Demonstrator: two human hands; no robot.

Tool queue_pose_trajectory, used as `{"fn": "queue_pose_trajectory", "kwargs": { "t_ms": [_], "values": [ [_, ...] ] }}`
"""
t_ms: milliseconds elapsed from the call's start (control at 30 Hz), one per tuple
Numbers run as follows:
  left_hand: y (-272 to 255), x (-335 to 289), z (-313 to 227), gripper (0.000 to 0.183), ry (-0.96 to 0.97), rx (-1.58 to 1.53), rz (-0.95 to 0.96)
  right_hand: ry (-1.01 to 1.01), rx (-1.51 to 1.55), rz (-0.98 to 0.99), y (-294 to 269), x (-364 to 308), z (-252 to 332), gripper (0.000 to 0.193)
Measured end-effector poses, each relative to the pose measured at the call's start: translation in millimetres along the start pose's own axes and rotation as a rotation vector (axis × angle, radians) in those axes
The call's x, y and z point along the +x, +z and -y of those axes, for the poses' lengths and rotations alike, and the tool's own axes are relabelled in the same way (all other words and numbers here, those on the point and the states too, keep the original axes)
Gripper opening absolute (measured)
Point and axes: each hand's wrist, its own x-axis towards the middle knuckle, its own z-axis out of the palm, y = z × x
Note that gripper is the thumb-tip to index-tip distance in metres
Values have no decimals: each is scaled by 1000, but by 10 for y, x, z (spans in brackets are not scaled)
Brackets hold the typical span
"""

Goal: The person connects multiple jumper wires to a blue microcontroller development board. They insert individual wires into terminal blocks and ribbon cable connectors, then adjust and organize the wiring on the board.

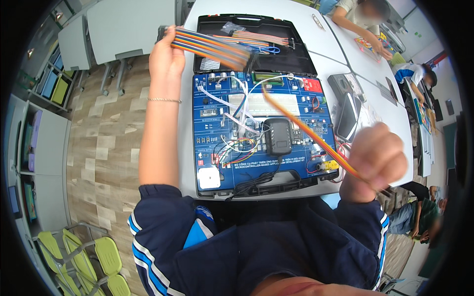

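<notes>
On the white table [303, 24] before us lies one opened black case [291, 187], its one blue board [296, 172] partly covered by one black adapter [278, 137]. We count two wire bundles, one per hand. Our left hand [167, 56] pinches the multicoloured ribbon [207, 47] at one end, the rest stretching rightward in front of the lid [291, 64]. Our right hand [377, 155], curled tight, grips the orange-yellow strip [316, 136] near its lower end, the rest slanting up-left across our view of the board.
</notes>
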Motion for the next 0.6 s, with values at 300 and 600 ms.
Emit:
{"fn": "queue_pose_trajectory", "kwargs": {
  "t_ms": [300, 600],
  "values": [
    [-452, 330, 670, 18, -113, -26, -60, 688, 221, -375, -231, -389, -4, 18],
    [-658, 358, 608, 25, 143, 736, 269, 680, 863, -561, -188, -540, -141, 41]
  ]
}}
